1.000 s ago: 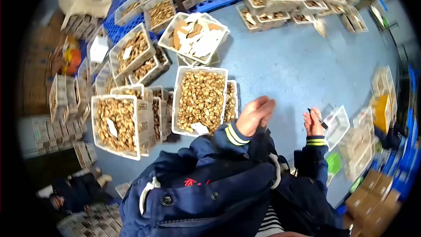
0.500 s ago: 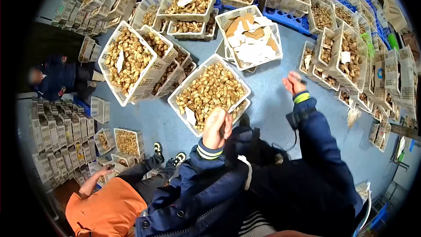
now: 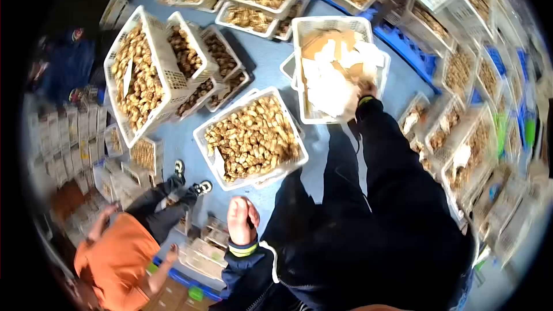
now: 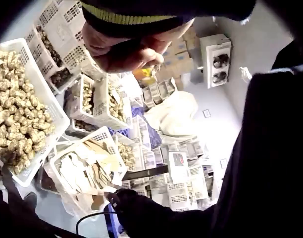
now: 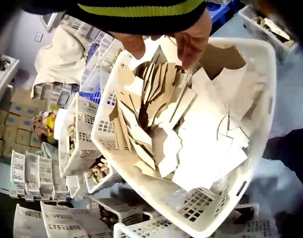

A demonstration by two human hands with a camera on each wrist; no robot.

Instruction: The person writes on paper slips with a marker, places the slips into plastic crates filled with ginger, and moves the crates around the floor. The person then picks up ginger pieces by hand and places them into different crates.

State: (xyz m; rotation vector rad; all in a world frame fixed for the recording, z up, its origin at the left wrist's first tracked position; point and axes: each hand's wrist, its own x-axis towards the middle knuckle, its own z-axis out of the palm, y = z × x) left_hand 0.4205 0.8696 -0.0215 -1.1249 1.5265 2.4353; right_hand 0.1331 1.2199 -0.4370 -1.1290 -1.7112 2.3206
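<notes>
My right hand (image 3: 365, 89) reaches into a white plastic crate (image 5: 271, 99) of loose cardboard pieces (image 5: 164, 148), brown and white. In the right wrist view its fingers (image 5: 192, 45) point down and overlap the upper edge of the pile. I cannot tell whether they pinch a piece; no pen shows there now. My left hand (image 3: 241, 219) hangs apart in front of the body, fingers loosely curled in the left wrist view, with nothing seen in it. Between the hands and the stacks stands a crate (image 3: 201, 133) full of mottled tan-and-brown lumps (image 3: 253, 138) with a white card.
Stacked crates (image 3: 167, 86) of similar lumps rise at the left, and more crates (image 3: 461, 138) line the right. Blue pallets (image 3: 406, 52) lie at the back. A person in an orange shirt (image 3: 118, 256) is at the lower left. Blue floor (image 3: 256, 60) shows between the stacks.
The right hand, which held a black pen a second ago, has moved forward to the cardboard crate. The left hand stands lower left in view. The head view has turned.
</notes>
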